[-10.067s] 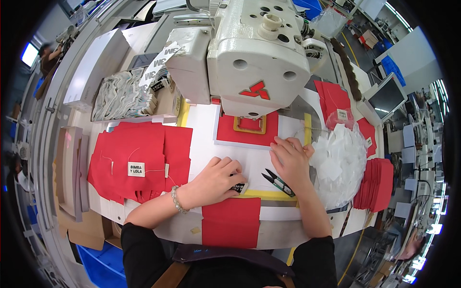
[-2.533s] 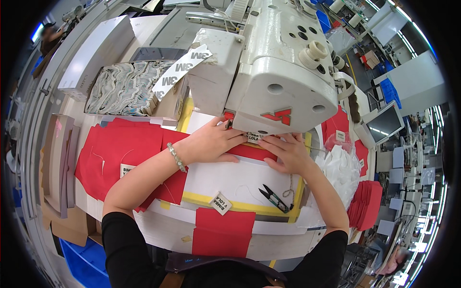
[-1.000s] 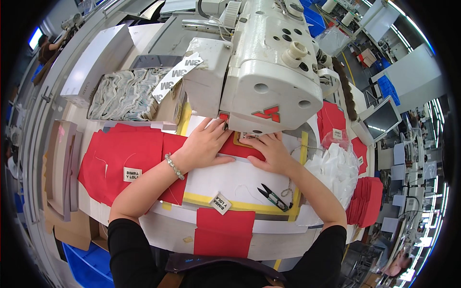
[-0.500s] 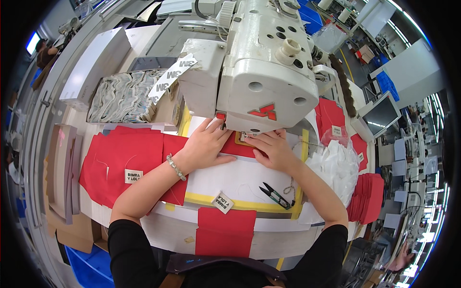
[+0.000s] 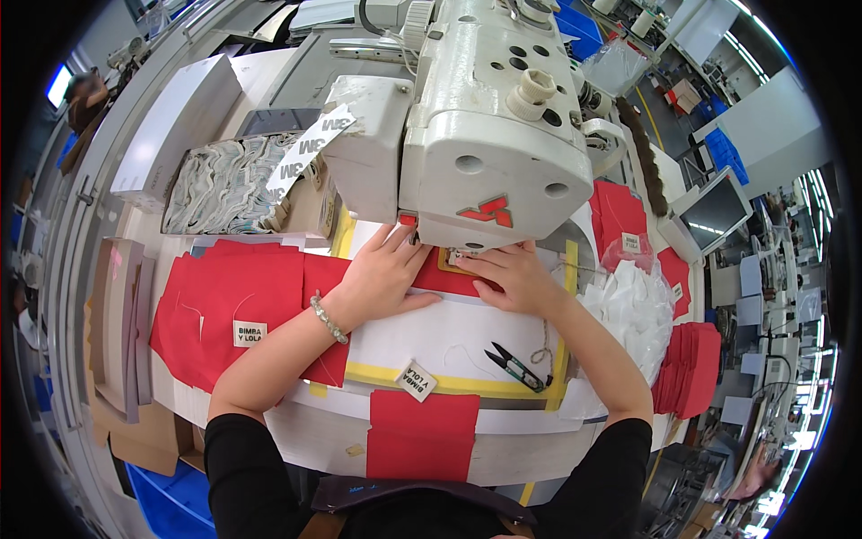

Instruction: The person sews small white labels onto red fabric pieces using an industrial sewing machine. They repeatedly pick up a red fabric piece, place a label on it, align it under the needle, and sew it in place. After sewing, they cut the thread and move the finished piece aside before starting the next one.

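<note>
My left hand [image 5: 384, 274] lies flat, fingers spread, on a red fabric piece [image 5: 449, 280] just under the head of a white sewing machine [image 5: 489, 135]. My right hand [image 5: 510, 277] presses the same red piece from the right, fingertips close to the needle area, which the machine head hides. A wooden-coloured frame [image 5: 446, 263] shows between the hands. Both hands rest on a white template sheet [image 5: 449, 332] edged with yellow tape. A bead bracelet [image 5: 328, 319] circles my left wrist.
Small black thread snips [image 5: 514, 366] and a loose label [image 5: 417, 380] lie on the sheet. Red fabric pieces are stacked at left [image 5: 233, 305], at right [image 5: 687, 368] and at the front edge [image 5: 422, 436]. A white tissue heap [image 5: 633, 310] and a tray of labels [image 5: 224, 184] are nearby.
Over ten seconds both hands moved from the near part of the sheet up under the machine head. In the last second they have stayed flat on the red piece, barely shifting.
</note>
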A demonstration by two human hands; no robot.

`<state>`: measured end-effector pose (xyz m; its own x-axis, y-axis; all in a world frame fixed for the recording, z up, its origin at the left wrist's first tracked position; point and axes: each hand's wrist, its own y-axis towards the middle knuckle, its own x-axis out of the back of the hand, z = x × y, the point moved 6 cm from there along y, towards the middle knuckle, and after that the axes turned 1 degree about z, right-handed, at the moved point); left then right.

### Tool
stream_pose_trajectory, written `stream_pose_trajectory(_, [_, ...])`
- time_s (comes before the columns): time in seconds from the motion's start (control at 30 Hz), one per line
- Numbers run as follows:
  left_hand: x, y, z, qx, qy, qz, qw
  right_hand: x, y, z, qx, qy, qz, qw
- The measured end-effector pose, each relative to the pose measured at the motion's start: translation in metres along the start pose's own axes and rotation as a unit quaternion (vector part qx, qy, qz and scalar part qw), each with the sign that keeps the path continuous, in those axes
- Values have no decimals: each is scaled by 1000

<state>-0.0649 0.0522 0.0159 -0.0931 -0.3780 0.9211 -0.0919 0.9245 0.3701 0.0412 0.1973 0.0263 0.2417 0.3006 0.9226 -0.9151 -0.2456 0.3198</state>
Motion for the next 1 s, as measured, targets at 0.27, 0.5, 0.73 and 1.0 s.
stream_pose_trajectory(0.27, [2, 1, 0, 5, 1, -1, 1000, -1, 0, -1, -5, 10, 12, 1000])
stream_pose_trajectory(0.5, [3, 3, -2, -6, 6, 5, 1000, -3, -4, -3, 4, 0, 4, 1000])
stream_pose_trajectory(0.73, [3, 3, -2, -5, 19, 24, 1000, -6, -7, -1, -4, -6, 11, 1000])
stream_pose_trajectory(1.0, [4, 10, 4, 1, 26, 20, 999, -4, -4, -8, -25, -4, 22, 999])
